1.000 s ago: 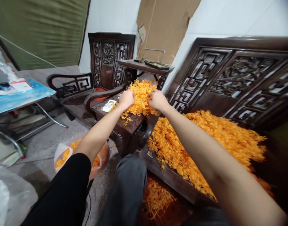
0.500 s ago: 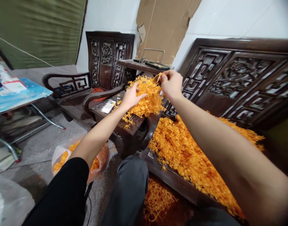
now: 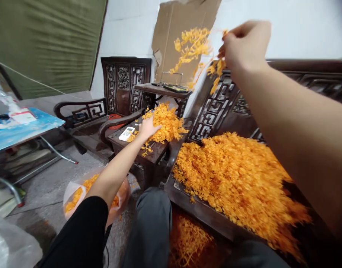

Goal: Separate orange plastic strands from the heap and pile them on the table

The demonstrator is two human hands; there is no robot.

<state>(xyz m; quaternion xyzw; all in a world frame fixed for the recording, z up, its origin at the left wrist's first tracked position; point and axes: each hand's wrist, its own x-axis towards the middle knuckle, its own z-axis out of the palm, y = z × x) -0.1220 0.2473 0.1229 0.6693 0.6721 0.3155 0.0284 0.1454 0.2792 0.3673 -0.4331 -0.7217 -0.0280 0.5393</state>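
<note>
Right hand [image 3: 245, 44], raised high above the small dark carved wooden side table [image 3: 148, 149], fingers pinched shut on a dangling tangled sprig of orange plastic flower stems [image 3: 191, 46]. Left hand [image 3: 147, 128], fingers spread flat, presses on the small heap of orange stems [image 3: 166, 123] lying on that table, beside a white remote control [image 3: 126, 133]. Right of the table, a large orange pile [image 3: 237, 178] covers the dark carved wooden bench [image 3: 204, 214]; left and below the table, a clear plastic bag of orange pieces [image 3: 76, 190] sits on the floor
</note>
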